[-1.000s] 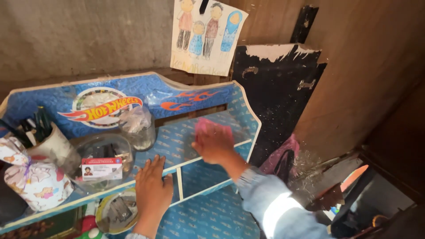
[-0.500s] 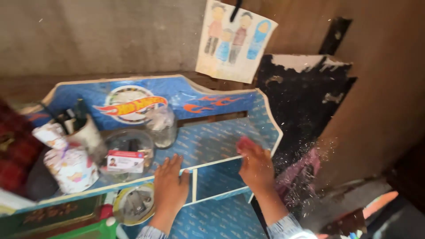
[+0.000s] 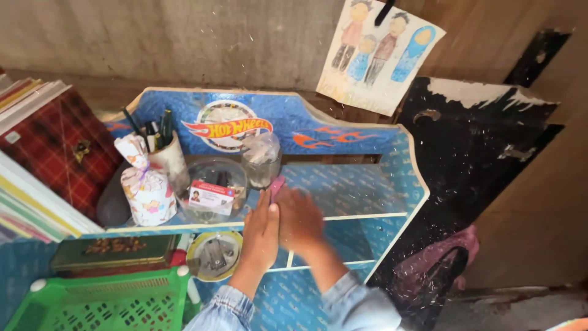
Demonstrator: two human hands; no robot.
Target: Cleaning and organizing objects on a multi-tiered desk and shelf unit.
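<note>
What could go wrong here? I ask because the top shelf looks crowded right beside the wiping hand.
The right hand presses a pink cloth on the blue shelf, close to a glass jar and a glass bowl. A wide sweep to the left might knock either one over. An ID card leans on the bowl near the front edge and could slip off. The left hand rests on that front edge, touching the right hand, so the two may get in each other's way.

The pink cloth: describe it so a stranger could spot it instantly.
Find the blue shelf unit with flame decoration against the wall. On its top shelf, the right hand presses a small pink cloth just below the clear jar. It is the only pink, soft thing there; its neighbours are glass containers.
</note>
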